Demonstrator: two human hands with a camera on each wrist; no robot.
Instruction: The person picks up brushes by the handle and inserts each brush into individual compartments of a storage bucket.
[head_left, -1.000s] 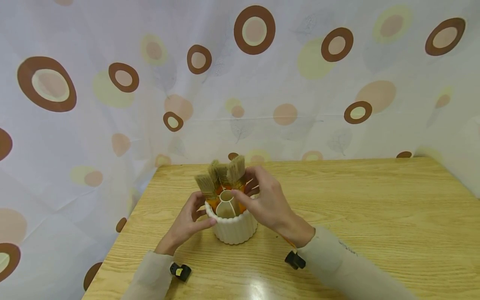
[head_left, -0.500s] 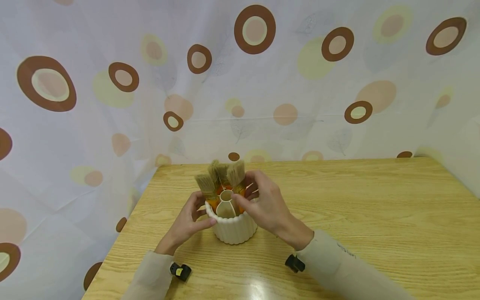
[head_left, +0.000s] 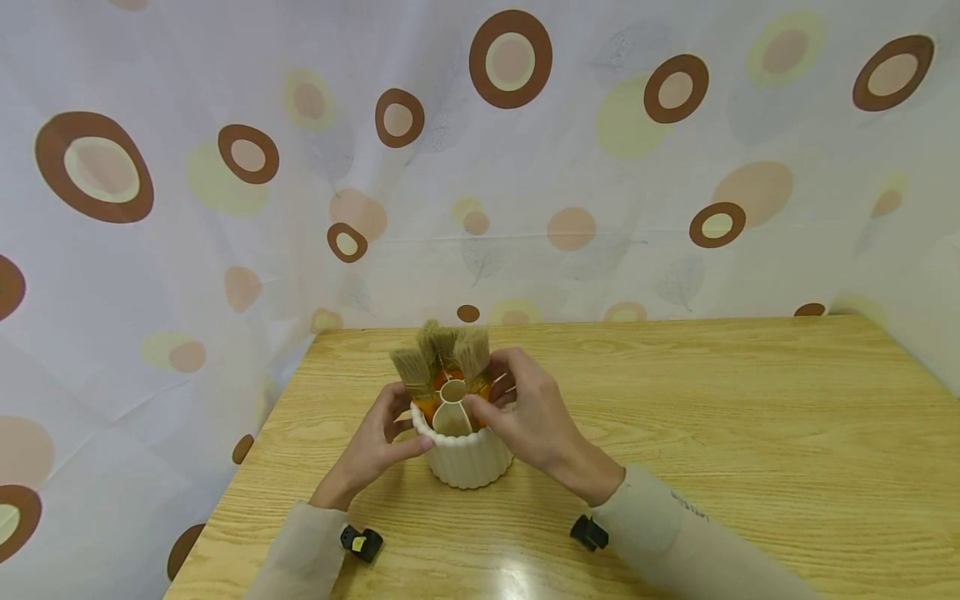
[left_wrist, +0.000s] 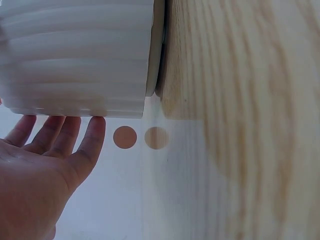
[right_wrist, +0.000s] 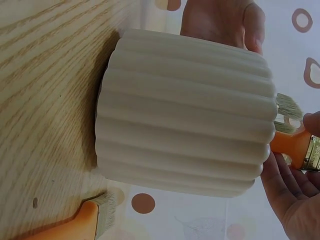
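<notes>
A white fluted pot with inner dividers stands on the table, with several bristle brushes upright in it. My left hand holds the pot's left side, thumb at the front of the rim; the left wrist view shows its fingertips against the fluted wall. On the other side my right hand pinches a paintbrush between thumb and fingers. In the right wrist view this paintbrush shows an orange handle and a brass-coloured ferrule, the handle's lower end hidden inside the pot.
Another orange-handled paintbrush lies on the table in the right wrist view. The wooden table stretches off to the right. A patterned white sheet hangs behind its back edge and at the left.
My right hand has lowered slightly, and its paintbrush has sunk deeper into the pot. The left hand and the pot have stayed in place.
</notes>
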